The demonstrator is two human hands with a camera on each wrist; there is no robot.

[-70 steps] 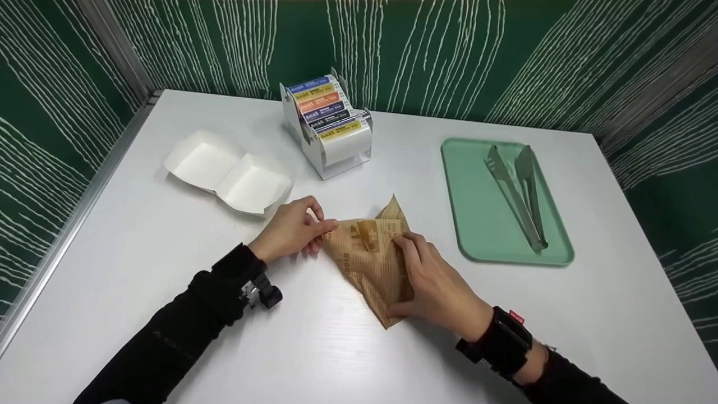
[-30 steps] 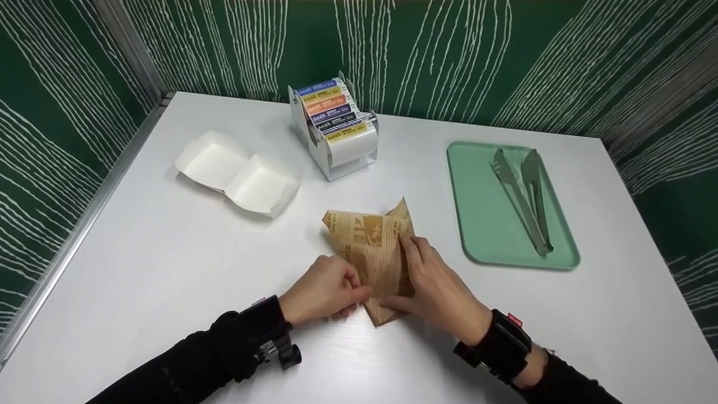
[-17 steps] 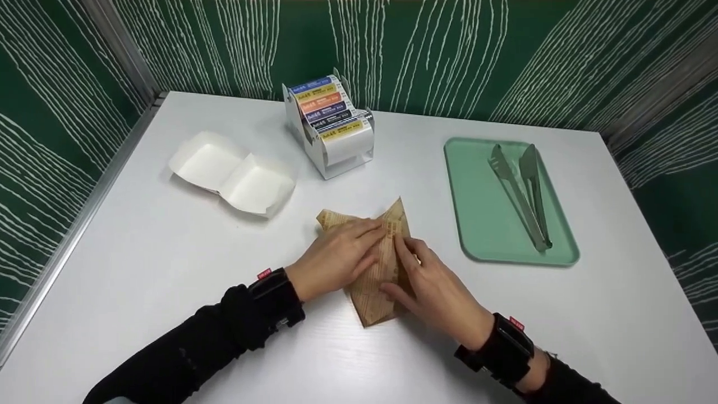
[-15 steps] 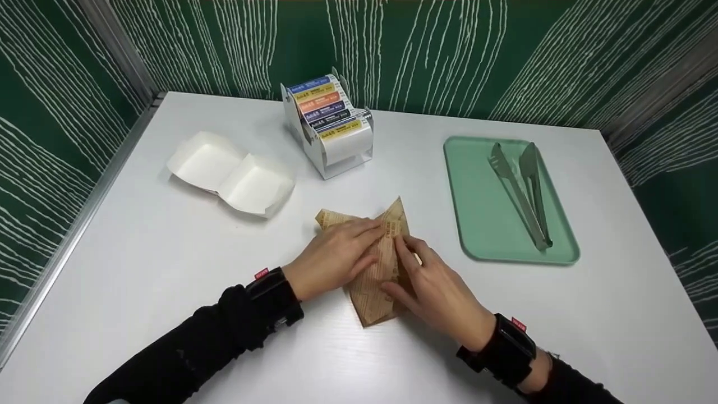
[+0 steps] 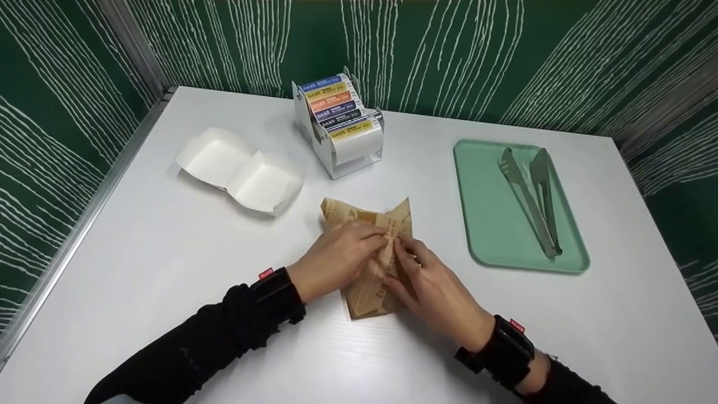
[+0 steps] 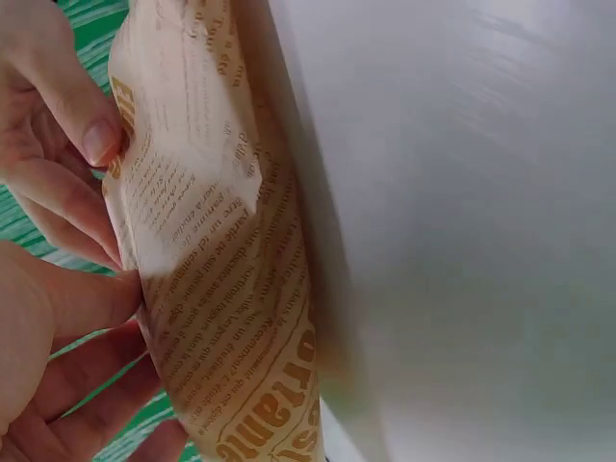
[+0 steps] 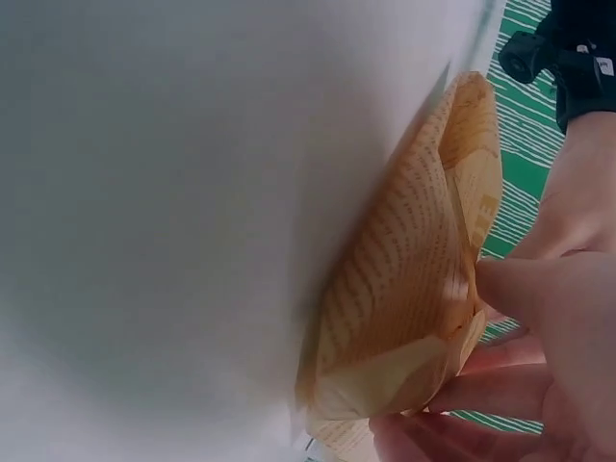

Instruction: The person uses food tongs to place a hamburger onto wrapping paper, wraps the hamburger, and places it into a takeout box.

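A brown wrapping paper [image 5: 367, 300] with newsprint-style print lies folded into a rough packet at the middle of the table, two pointed corners sticking up at its far side. Whatever is inside is hidden. My left hand [image 5: 339, 252] lies over its left half, and in the left wrist view its thumb and fingers pinch the paper's upper edge. From the right side, my right hand [image 5: 440, 289] holds the packet between thumb and fingers. The right wrist view shows the folded side of the packet [image 7: 395, 260] with right-hand fingers [image 7: 500, 390] at its edge.
An opened white paper food box [image 5: 244, 171] stands at the left. Behind the packet is a label dispenser [image 5: 342, 132] with several coloured label rolls. A green tray [image 5: 482, 224] at the right carries metal tongs [image 5: 530, 205]. Green walls enclose the white table [image 5: 269, 359].
My left hand left the paper's far left corner, came to the near left edge, then moved onto the top. The near point of the paper became a broader fold. My right hand stayed at the right side.
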